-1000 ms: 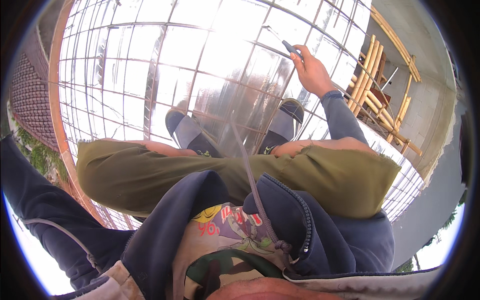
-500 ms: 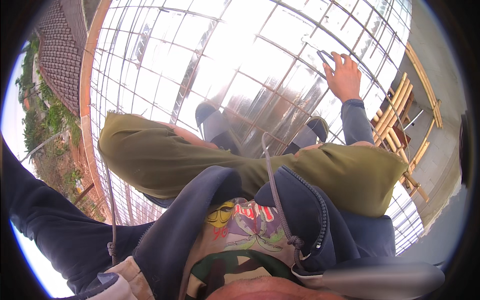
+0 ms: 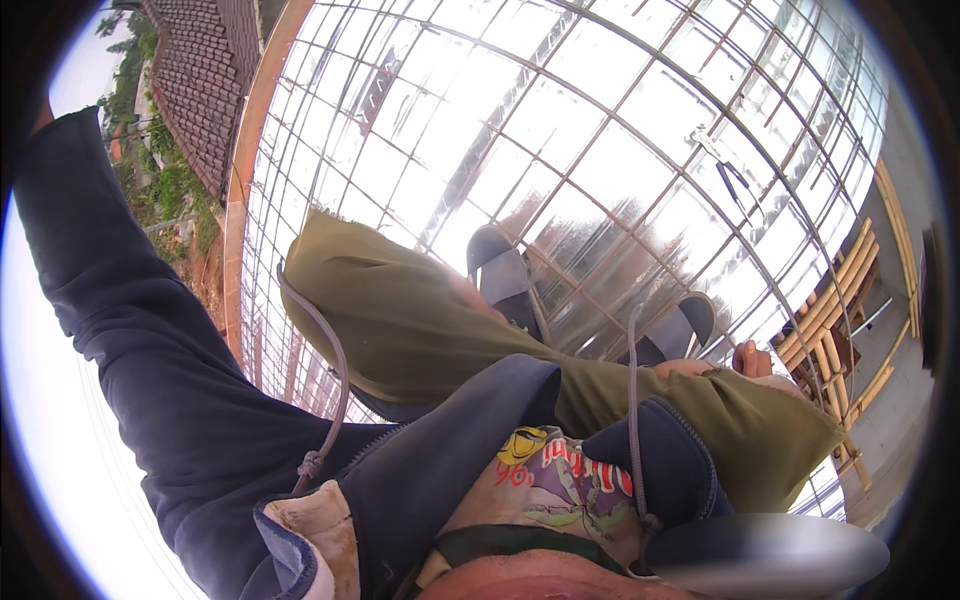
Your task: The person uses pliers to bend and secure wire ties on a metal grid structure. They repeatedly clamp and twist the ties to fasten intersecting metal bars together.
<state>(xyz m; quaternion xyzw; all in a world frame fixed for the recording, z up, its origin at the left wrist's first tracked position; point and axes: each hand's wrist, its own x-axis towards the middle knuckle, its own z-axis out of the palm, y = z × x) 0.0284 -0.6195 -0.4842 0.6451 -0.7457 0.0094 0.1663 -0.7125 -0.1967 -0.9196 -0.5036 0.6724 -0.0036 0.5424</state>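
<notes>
Silver sheeting (image 3: 622, 176) was crossed by a brown steel-rod grid (image 3: 608, 117). The bare right hand (image 3: 750, 361) was half hidden, fingers bent, any grip untellable; dark-handled metal pincers (image 3: 723, 172) were seen at its 12 o'clock, axis 11-to-5, the left hand farther, out of frame.

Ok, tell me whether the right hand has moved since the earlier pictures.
Yes: against the steel mesh, the right hand has drawn back toward the right knee, away from the dark-handled tool.
</notes>
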